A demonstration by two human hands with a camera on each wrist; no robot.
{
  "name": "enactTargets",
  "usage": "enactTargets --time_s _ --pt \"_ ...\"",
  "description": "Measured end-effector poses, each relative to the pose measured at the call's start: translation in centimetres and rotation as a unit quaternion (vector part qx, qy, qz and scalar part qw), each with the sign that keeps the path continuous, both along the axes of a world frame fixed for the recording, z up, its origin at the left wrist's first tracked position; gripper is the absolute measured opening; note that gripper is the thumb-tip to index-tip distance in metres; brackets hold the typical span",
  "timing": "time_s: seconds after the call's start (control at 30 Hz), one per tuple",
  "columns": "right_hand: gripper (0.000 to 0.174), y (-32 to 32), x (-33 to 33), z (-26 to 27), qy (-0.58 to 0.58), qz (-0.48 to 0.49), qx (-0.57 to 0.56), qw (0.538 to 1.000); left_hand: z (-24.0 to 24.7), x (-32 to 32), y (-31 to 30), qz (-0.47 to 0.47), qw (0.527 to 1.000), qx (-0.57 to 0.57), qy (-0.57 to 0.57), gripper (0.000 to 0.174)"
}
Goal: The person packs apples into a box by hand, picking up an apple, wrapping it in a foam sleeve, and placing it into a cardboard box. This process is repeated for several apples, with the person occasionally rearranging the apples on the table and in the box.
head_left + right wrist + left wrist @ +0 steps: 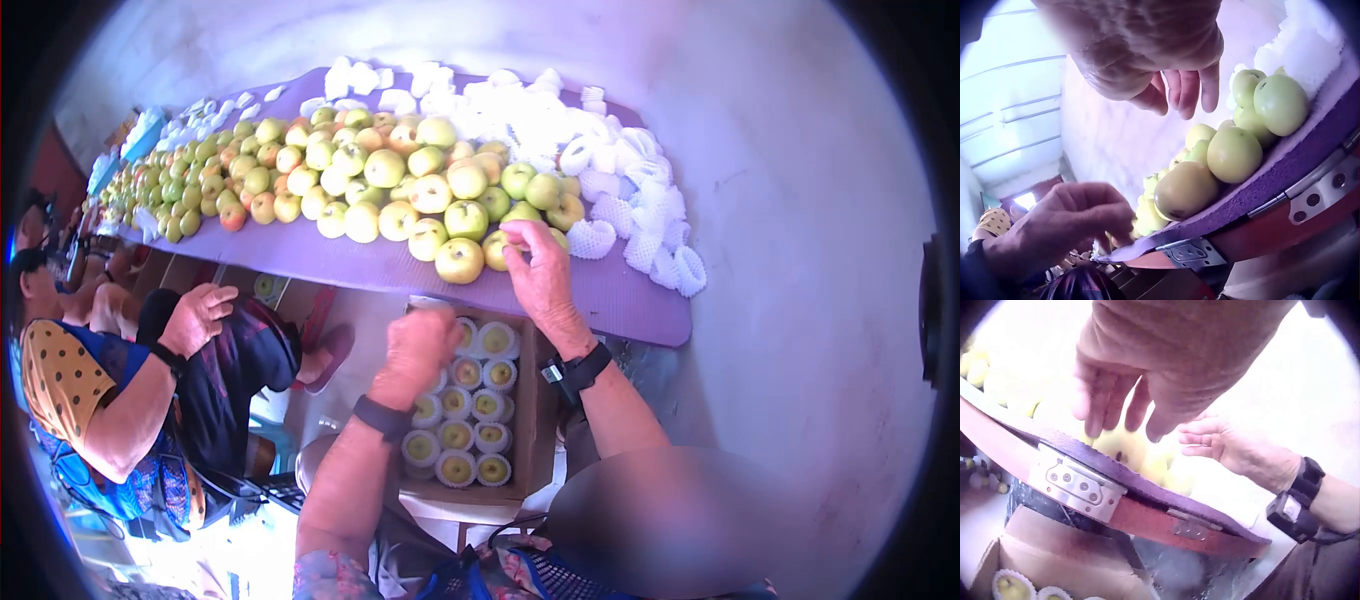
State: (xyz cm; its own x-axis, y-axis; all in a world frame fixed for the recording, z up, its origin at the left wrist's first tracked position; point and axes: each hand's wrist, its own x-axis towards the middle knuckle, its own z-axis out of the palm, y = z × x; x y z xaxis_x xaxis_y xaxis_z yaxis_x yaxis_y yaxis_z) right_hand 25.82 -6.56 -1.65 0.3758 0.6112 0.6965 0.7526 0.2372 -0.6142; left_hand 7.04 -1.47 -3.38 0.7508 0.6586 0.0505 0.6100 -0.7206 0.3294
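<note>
Over the far end of a cardboard box (537, 430), my left hand (422, 345) is blurred in the head view. Its fingers hang loosely in the left wrist view, with nothing held. My right hand (543, 280) is at the table's front edge, fingertips overlapping the nearest yellow-green apples (459, 261) in the head view. In the right wrist view its relaxed fingers hang above the apples (1235, 154), holding nothing. Rows of apples in white foam nets (457, 468) sit in the box below.
Apples cover much of the purple-topped table (620, 310). White foam nets (592, 240) are heaped at its right end and along the back. Another person (110, 400) sits at the left, one hand raised. The table's red edge (1254, 244) carries metal latches.
</note>
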Motion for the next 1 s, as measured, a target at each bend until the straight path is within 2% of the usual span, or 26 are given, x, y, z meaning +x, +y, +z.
enactTargets --time_s 0.07,0.13,0.2,0.27,0.4,0.6,0.67,0.73,0.87,0.93,0.97,1.0 --pt "0.026 -0.8 0.2 -0.6 -0.004 -0.009 -0.013 1.0 0.4 0.4 0.7 0.054 0.984 0.09 -0.145 0.036" --pt "0.02 -2.3 -0.8 0.2 -0.044 0.011 -0.036 0.998 0.1 1.1 1.7 0.013 0.953 0.202 -0.226 0.051" --pt "0.018 -3.3 -1.6 0.7 -0.076 0.023 -0.065 0.995 -0.2 1.7 2.1 -0.045 0.961 0.187 -0.201 0.076" --pt "0.018 -4.0 -2.0 1.1 -0.096 0.014 -0.07 0.993 -0.9 2.8 2.5 -0.068 0.963 0.159 -0.208 0.081" --pt "0.021 -4.1 -0.1 1.0 -0.14 -0.051 -0.018 0.989 -1.7 4.6 3.0 -0.08 0.965 0.149 -0.2 0.084" --pt "0.021 -5.2 4.5 1.1 -0.113 -0.161 -0.048 0.979 -2.5 5.7 3.0 -0.039 0.969 0.164 -0.182 0.076" --pt "0.02 -6.2 5.6 1.3 -0.091 -0.192 -0.088 0.973 -2.1 5.6 2.8 -0.035 0.964 0.169 -0.203 0.071" --pt "0.02 -7.3 7.3 1.3 -0.103 -0.238 -0.073 0.963 -1.7 5.2 2.6 -0.03 0.963 0.153 -0.219 0.071" --pt "0.02 -9.3 11.6 0.7 -0.068 -0.304 -0.041 0.949 -1.1 4.5 2.4 -0.004 0.949 0.045 -0.314 0.067" --pt "0.019 -10.1 12.3 1.0 0.021 -0.275 -0.023 0.961 -0.2 4.2 2.0 -0.002 0.933 -0.009 -0.361 0.065" --pt "0.019 -10.2 12.4 1.0 0.065 -0.259 -0.014 0.964 -1.3 4.2 2.5 0.002 0.902 -0.149 -0.406 0.055" --pt "0.017 -10.0 12.2 1.2 0.069 -0.248 -0.007 0.966 -0.8 3.9 2.0 -0.009 0.842 -0.301 -0.446 0.053"
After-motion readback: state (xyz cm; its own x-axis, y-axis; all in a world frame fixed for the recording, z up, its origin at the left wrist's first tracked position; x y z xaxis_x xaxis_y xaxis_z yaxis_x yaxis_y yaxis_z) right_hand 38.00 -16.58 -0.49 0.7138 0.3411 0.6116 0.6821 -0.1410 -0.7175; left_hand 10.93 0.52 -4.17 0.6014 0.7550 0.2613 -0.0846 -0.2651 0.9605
